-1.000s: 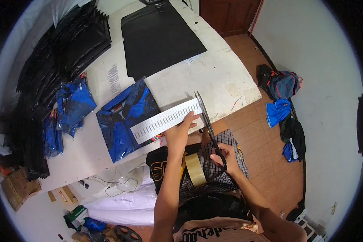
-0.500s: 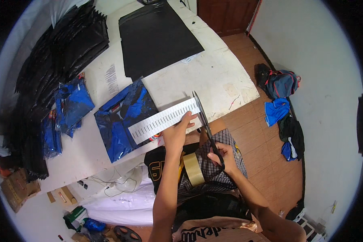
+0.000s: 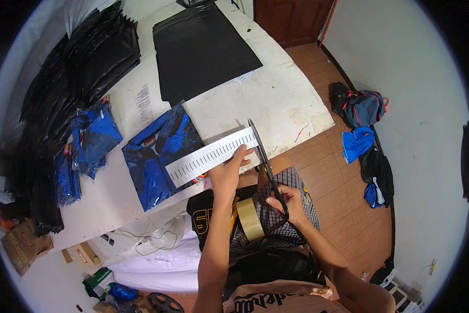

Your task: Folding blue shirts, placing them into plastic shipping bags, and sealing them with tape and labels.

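My left hand [image 3: 228,176] is closed on a long white label sheet [image 3: 208,157] printed with a row of dark marks, its thumb and fingers near the sheet's right end. In my right hand [image 3: 290,204] are large dark scissors [image 3: 266,166], gripped by the handles. Their blades point up and away from me, lying along the right end of the sheet. Whether the blades have cut into it I cannot tell. Under the sheet's left part lies a blue and black garment in a clear bag [image 3: 156,151] on the white table [image 3: 229,112].
Smaller bagged blue garments [image 3: 96,130] and a heap of black plastic bags [image 3: 78,62] lie at the left. A flat black sheet [image 3: 203,49] is at the back. On my lap rests a roll of tan tape [image 3: 250,219]. A backpack [image 3: 365,108] and clothes [image 3: 376,172] line the right wall.
Almost nothing differs. The right hand and the scissors' handles have shifted very slightly to the left; the label sheet stays in place.
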Tool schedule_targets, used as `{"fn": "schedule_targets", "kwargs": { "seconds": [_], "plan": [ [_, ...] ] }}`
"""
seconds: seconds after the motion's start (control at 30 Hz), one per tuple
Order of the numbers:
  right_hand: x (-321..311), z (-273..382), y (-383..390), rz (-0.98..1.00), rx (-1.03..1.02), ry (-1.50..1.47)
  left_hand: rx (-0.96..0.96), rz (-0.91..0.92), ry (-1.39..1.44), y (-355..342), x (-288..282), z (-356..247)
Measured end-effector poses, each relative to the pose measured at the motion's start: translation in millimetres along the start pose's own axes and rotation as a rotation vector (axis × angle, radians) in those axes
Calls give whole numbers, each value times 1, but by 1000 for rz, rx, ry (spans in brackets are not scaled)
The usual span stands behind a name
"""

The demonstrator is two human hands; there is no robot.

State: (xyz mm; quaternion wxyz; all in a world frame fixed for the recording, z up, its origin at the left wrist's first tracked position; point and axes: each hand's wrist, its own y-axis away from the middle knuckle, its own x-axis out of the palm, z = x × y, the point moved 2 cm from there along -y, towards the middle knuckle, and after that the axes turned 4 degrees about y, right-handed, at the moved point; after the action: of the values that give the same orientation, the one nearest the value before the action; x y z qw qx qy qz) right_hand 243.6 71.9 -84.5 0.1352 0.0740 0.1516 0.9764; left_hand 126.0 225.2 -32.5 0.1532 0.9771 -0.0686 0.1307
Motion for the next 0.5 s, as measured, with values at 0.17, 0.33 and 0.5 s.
{"fn": "schedule_targets", "kwargs": {
  "seconds": [0.17, 0.33, 0.5],
  "plan": [
    [-5, -10, -2, 23, -65, 27, 9, 8, 0, 0, 1, -2],
    [-4, -10, -2, 12, -41, 13, -4, 7, 1, 1, 2, -2],
    [-1, -1, 1, -17, -5, 22, 0, -18, 9, 1, 1, 1]
  ]
}}
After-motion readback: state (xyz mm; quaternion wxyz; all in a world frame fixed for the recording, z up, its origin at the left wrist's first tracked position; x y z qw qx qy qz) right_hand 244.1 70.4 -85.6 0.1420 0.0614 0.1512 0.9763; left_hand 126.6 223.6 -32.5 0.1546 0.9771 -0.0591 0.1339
